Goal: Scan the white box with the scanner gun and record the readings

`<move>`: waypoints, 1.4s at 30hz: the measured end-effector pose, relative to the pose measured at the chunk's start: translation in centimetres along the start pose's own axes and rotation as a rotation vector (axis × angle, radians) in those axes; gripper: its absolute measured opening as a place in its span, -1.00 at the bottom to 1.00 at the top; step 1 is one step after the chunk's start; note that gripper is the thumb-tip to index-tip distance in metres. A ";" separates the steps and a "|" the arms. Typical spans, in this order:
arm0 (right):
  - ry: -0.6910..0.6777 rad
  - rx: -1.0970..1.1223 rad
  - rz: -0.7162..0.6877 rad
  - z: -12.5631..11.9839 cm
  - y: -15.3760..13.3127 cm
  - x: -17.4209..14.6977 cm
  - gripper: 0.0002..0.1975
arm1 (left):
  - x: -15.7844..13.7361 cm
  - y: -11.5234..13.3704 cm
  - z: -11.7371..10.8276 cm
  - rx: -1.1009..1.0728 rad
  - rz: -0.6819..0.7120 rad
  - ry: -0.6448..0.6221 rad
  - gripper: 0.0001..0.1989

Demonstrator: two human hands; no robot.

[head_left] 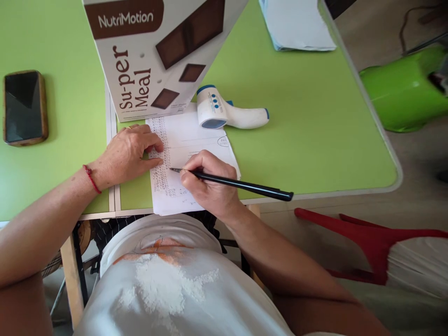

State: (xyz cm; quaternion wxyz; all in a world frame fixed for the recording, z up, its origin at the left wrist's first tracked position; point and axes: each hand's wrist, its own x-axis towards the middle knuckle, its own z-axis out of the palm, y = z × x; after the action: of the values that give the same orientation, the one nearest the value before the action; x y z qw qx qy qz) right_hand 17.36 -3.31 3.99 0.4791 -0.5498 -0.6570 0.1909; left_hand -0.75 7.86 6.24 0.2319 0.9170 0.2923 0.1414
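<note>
A sheet of white paper with dense rows of small handwriting along its left side lies on the green table. My right hand is closed around a black pen, whose tip touches or nearly touches the sheet beside the written rows. Resting on the paper's left edge is my left hand, thumb and forefinger apart, holding nothing. A white and blue infrared thermometer lies on its side over the paper's upper right part. Just above the left hand stands a NutriMotion box.
A phone in a brown case lies on the left of the green table. Folded white sheets sit at the far edge. Beyond the table's right side are a bright green bin and a red chair.
</note>
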 end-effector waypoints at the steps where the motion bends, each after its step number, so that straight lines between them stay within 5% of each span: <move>1: 0.004 0.010 -0.002 0.0 0.0 0.0 -0.82 | 0.0 0.0 0.0 0.001 0.000 -0.003 -0.86; 35: 0.041 -0.042 0.020 0.0 0.2 -0.1 -0.81 | 0.1 -0.1 0.0 -0.011 0.010 -0.002 -0.87; 39: 0.194 -0.052 0.000 -0.8 0.1 -0.7 -0.89 | -0.1 0.0 -0.3 -0.028 0.021 -0.002 -0.88; 42: 0.115 -0.104 0.001 -2.6 0.1 -1.1 -0.88 | -0.4 -0.2 -1.3 -0.074 0.033 0.051 -0.90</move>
State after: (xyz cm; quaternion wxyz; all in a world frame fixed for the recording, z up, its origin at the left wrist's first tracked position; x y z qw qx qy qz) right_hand 19.48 -5.00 4.67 0.4868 -0.5845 -0.6370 0.1248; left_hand -1.65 8.25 7.20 0.2558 0.9085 0.2776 0.1793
